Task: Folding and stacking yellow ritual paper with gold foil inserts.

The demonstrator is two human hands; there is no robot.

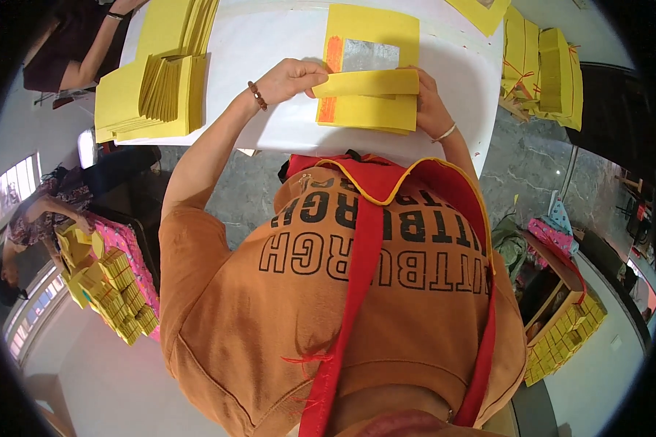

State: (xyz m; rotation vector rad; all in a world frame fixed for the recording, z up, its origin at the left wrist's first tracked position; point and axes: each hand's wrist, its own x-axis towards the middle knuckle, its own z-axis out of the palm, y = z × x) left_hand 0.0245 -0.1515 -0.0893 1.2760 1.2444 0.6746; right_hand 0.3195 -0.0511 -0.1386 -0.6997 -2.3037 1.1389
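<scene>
A stack of yellow paper sheets (379, 23) lies on the white table in front of me. Its top sheet carries an orange band on the left and a silver foil square (372, 57). Across it, a folded strip of yellow paper (368, 84) is raised between my hands. My left hand (290, 79), closed with thumb and finger together, pinches the strip's left end. At the right end, my right hand (431, 108) grips the edge of the paper, some of its fingers hidden behind it.
Stacks of folded yellow paper (153, 98) stand at the table's left edge, beside another person's arm (87, 62). More yellow paper (481, 13) lies at the far right corner of the white table (262, 29). Bundled yellow packets (543, 76) sit beyond its right side; other piles (120, 291) are at lower left.
</scene>
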